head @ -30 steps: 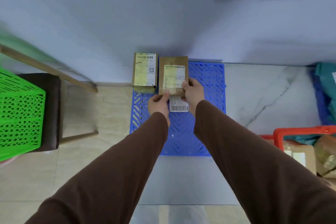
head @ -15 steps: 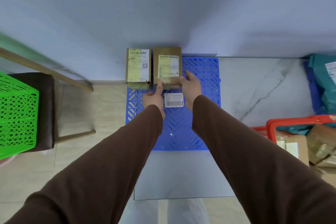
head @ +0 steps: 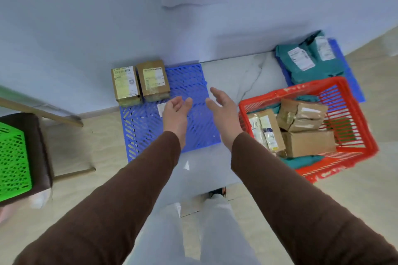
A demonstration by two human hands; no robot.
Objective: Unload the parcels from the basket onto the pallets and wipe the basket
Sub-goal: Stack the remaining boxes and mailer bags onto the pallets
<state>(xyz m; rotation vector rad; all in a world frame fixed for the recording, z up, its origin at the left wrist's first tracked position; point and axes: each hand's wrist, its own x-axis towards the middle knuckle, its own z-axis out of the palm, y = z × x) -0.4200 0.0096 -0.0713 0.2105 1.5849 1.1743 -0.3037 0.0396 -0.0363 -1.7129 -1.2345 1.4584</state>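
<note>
Reaching forward over the blue lattice plastic pallet (head: 148, 127), both arms are seen extended in brown sleeves. The left hand (head: 175, 112) is held palm up with its fingers loosely spread, and nothing is held in it. The right hand (head: 221, 109) is turned with its palm toward the left, its fingers straight and apart, and it too is empty. The two hands are kept near each other but apart.

Two brown cardboard parcels with printed labels (head: 140, 82) are set side by side, touching, at the far left corner of the pallet against the pale wall (head: 86, 17). A small white loose label (head: 161, 108) is seen on the pallet just beside the left hand.

To the right, on the floor, the red plastic mesh basket (head: 353, 114) is placed, with several brown cardboard boxes (head: 301, 129) lying in it over teal bags. Beyond it, teal plastic mailer bags (head: 310, 60) are laid on a second blue pallet (head: 355, 84). At the left edge a green plastic mesh basket (head: 13, 161) is seen on a dark stool (head: 43, 146).
</note>
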